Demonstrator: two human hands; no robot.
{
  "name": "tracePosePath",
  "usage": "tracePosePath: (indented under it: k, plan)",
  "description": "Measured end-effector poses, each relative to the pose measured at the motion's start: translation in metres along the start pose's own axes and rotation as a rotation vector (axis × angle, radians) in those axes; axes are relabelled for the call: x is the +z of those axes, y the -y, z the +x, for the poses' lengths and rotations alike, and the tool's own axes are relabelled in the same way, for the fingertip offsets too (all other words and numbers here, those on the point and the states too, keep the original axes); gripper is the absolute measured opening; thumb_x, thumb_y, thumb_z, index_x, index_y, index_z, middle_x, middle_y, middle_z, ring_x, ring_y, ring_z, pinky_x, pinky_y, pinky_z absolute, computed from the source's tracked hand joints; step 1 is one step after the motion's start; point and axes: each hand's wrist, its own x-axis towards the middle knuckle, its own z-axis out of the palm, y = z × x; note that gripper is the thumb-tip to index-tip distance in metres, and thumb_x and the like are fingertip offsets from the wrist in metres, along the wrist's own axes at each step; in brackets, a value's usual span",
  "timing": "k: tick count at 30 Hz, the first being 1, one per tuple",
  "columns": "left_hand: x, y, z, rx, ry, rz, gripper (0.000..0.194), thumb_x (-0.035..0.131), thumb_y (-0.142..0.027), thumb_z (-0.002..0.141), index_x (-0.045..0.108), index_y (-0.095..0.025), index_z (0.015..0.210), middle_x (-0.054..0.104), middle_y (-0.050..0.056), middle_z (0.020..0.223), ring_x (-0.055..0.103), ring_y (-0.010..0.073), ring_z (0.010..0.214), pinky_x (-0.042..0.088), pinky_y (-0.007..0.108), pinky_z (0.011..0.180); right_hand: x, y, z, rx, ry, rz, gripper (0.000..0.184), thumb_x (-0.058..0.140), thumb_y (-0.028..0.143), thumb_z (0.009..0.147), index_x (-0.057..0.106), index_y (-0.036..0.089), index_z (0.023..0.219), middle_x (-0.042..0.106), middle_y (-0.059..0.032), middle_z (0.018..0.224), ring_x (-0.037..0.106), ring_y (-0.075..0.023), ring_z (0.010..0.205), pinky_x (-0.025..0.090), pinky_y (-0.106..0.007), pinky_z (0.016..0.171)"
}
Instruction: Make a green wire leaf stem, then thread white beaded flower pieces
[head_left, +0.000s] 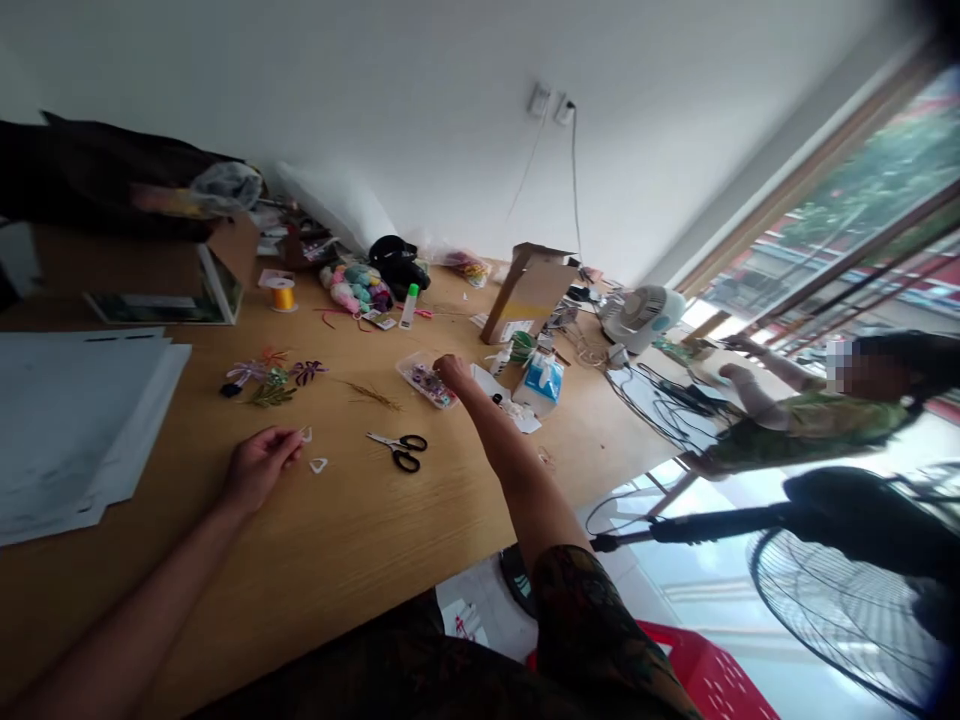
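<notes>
Pinched in the fingers of my left hand (pixel 264 464) is a small white triangular piece (pixel 307 435). A second white triangle (pixel 319 466) lies on the table just beside that hand. My right hand (pixel 453 374) reaches over a clear plastic box (pixel 409 376) of small colourful pieces, its fingers bent down at the box; whatever they grip is hidden. Between the hands lie black-handled scissors (pixel 397 450), slightly apart at the blades, and a bundle of thin brown strands (pixel 373 394). Ribbon-like craft flowers (pixel 274 385) rest beyond my left hand.
White sheets (pixel 82 430) cover the table's left side. Farther back are an orange thread spool (pixel 283 296), yarn balls (pixel 354 288), a glue stick (pixel 409 306) and a cardboard box (pixel 529 293). At right, a co-worker (pixel 817 410) sits beyond a standing fan (pixel 832 590).
</notes>
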Motion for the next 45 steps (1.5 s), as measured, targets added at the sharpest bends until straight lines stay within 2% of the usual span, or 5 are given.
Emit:
tracePosePath:
  k: [7,18,33,41,45]
  plan:
    - [-0.002,0.003,0.0,0.029,0.026,-0.018,0.041,0.081,-0.05,0.052,0.066,-0.016,0.068,0.062,0.001,0.06,0.051,0.0115,0.054,0.039,0.024,0.053,0.007,-0.006,0.005,-0.011,-0.081,0.006,0.033,0.052,0.016,0.09,0.068,0.019,0.119,0.066,-0.0152,0.12,0.064,-0.0251,0.107,0.049,-0.029,0.086]
    - [-0.003,0.004,0.0,0.081,0.041,0.023,0.041,0.076,-0.051,0.057,0.064,-0.015,0.07,0.06,-0.001,0.059,0.049,0.0103,0.053,0.038,0.023,0.053,-0.027,-0.008,0.003,-0.013,-0.275,0.182,0.031,0.051,0.021,0.09,0.068,0.019,0.117,0.069,-0.0097,0.117,0.064,-0.0219,0.107,0.048,-0.028,0.088]
    - [-0.002,0.003,0.002,-0.016,0.011,0.005,0.054,0.082,-0.054,0.045,0.065,-0.012,0.076,0.061,-0.001,0.06,0.049,0.0097,0.056,0.04,0.023,0.053,-0.017,-0.015,0.001,-0.013,-0.139,0.411,0.027,0.054,0.021,0.092,0.07,0.014,0.112,0.076,-0.0051,0.088,0.068,-0.0106,0.072,0.048,-0.016,0.064]
    - [-0.002,0.007,0.005,-0.035,-0.001,-0.018,0.049,0.083,-0.046,0.045,0.065,-0.012,0.076,0.061,-0.003,0.06,0.05,0.0087,0.057,0.04,0.02,0.053,-0.007,-0.017,0.002,0.062,-0.166,0.312,0.027,0.061,0.018,0.086,0.073,0.015,0.11,0.074,-0.0101,0.107,0.067,-0.0184,0.096,0.048,-0.022,0.08]
    - [-0.002,0.007,0.005,-0.065,-0.017,-0.04,0.049,0.083,-0.044,0.043,0.066,-0.013,0.076,0.063,-0.002,0.061,0.052,0.0091,0.059,0.04,0.02,0.053,0.001,-0.015,-0.003,0.099,-0.145,0.254,0.025,0.06,0.021,0.087,0.074,0.017,0.108,0.073,-0.0101,0.107,0.067,-0.0183,0.093,0.048,-0.021,0.076]
